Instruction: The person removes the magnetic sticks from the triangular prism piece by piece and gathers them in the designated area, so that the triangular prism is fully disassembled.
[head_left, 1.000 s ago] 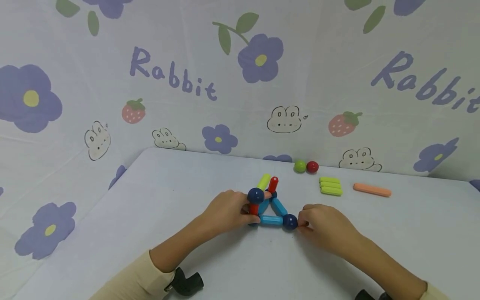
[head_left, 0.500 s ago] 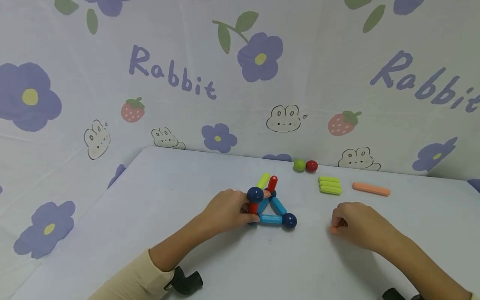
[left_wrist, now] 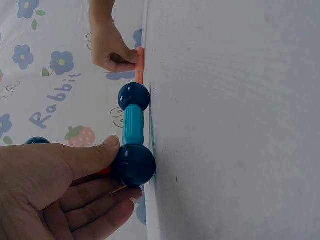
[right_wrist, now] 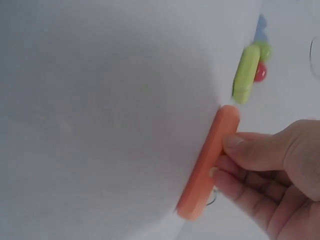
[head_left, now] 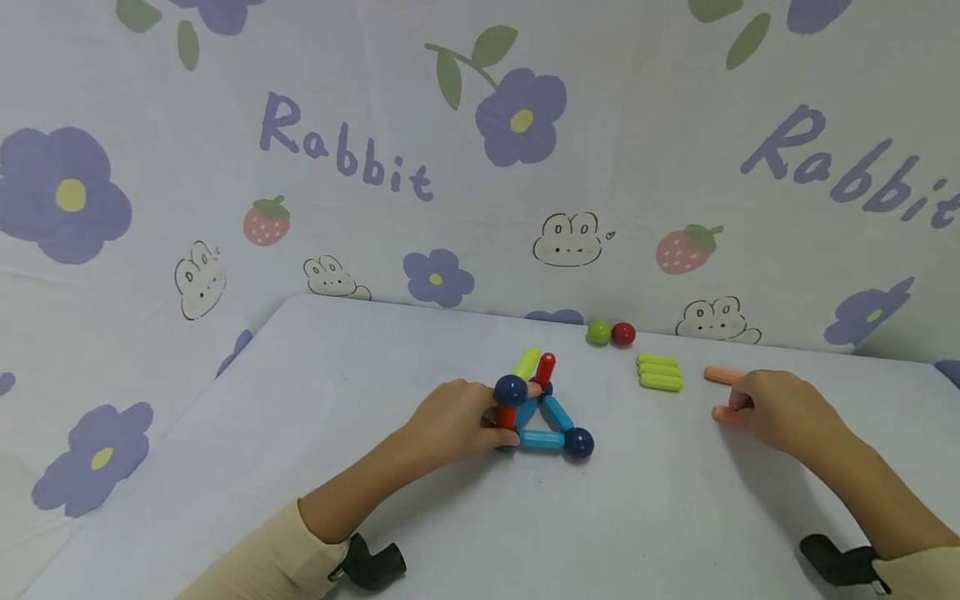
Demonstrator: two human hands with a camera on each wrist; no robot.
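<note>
A white backdrop cloth (head_left: 480, 192) printed with purple flowers, strawberries, rabbit faces and the word "Rabbit" fills the upper part of the head view, as I see it from my remote station; before it spreads the white tabletop (head_left: 637, 517). Beige sleeves (head_left: 266, 554) enter at the lower corners, each with a black wrist fitting (head_left: 836, 562) near its cuff. The left hand (head_left: 453, 421) has its thumb and fingers bent round an upright red rod (head_left: 507, 417). The right hand (head_left: 791, 408), well apart on the right, has its thumb and fingers drawn together in a pinch on an orange rod (right_wrist: 207, 157). The ball-and-rod frame (head_left: 557, 412), of which the gripped red rod is one post, stands near the middle of the table: light-blue rods (head_left: 542, 439) make its triangular base, a navy ball (head_left: 512, 390) caps the post, and a yellow-green rod (head_left: 527, 361) and a shorter red stick (head_left: 547, 367) slant upward behind. The orange rod lies crosswise at the right; I cannot tell whether it rests wholly on the surface. Left of it, three lime rods (head_left: 660, 372) lie side by side; smallest, beyond these, a green ball (head_left: 598, 332) sits just beside a red ball (head_left: 623, 334)
</note>
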